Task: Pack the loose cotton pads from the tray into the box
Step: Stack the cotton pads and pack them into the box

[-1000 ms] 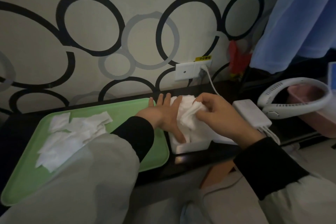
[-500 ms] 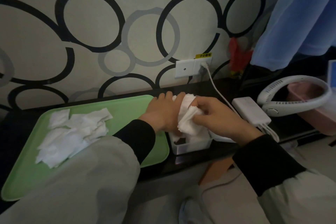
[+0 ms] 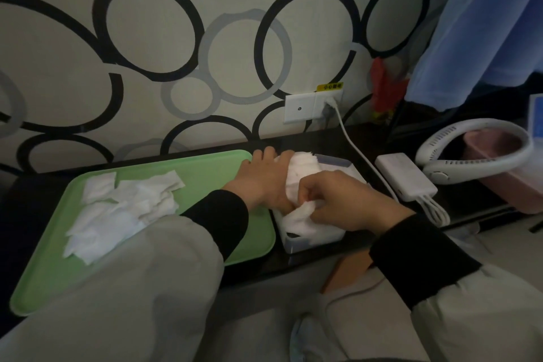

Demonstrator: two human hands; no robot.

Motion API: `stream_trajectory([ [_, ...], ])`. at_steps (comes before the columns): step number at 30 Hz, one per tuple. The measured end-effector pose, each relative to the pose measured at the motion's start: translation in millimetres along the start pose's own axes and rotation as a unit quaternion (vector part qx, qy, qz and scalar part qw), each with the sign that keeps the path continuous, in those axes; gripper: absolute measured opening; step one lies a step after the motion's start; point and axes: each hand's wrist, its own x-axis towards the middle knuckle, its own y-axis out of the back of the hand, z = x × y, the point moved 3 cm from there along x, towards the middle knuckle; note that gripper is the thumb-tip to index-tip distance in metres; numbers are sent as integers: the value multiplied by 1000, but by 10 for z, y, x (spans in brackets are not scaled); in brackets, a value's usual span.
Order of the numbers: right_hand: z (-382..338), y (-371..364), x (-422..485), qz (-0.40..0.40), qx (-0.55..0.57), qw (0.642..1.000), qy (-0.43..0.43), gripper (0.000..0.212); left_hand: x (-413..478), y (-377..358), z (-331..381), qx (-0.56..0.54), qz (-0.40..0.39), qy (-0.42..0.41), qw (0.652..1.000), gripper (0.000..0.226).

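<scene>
Pinched in the curled fingers of the right hand (image 3: 348, 204) is a white cotton pad (image 3: 302, 216), held low over the near end of the box (image 3: 313, 241). The left hand (image 3: 261, 182) lies against the left side of a stack of pads (image 3: 302, 170) standing on edge in the far part of the box. Its knuckles reach over the far end of the stack, but the fingertips and thumb are hidden, so I cannot tell whether it grips the stack or only steadies it. The box is white and open-topped, and it sits just beside the right edge of the green tray (image 3: 205, 173), on a dark shelf (image 3: 323, 138) along the wall.

More loose pads (image 3: 123, 209) lie in an untidy, overlapping heap on the left half of the tray, well apart from the box. Both forearms show black cuffs under grey sleeves, and the left sleeve covers the near part of the tray.

Right of the box lies a white charger block (image 3: 405, 179) with short cables at its near end. A white cable (image 3: 352, 144) runs past the box from a wall socket (image 3: 311, 107) with a yellow label above it. Further right, a white neck fan (image 3: 476, 150) rests by a pink container (image 3: 505, 185), with blue cloth (image 3: 484, 23) hanging above.
</scene>
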Motion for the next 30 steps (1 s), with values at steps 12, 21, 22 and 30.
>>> stream_trajectory([
  [12, -140, -303, 268, -28, -211, 973, -85, 26, -90, 86, -107, -158, -58, -23, 985, 121],
  [21, -280, -197, 104, 40, -170, 984, -32, 11, -250, 92, -230, -313, -15, -22, 949, 106],
  [22, -276, -199, 124, 31, -168, 984, -42, 12, -277, 93, -241, -313, -4, -19, 949, 103],
  [30, -613, -33, 95, 131, -142, 981, -9, 15, -940, 138, -782, -335, 136, 58, 930, 71],
])
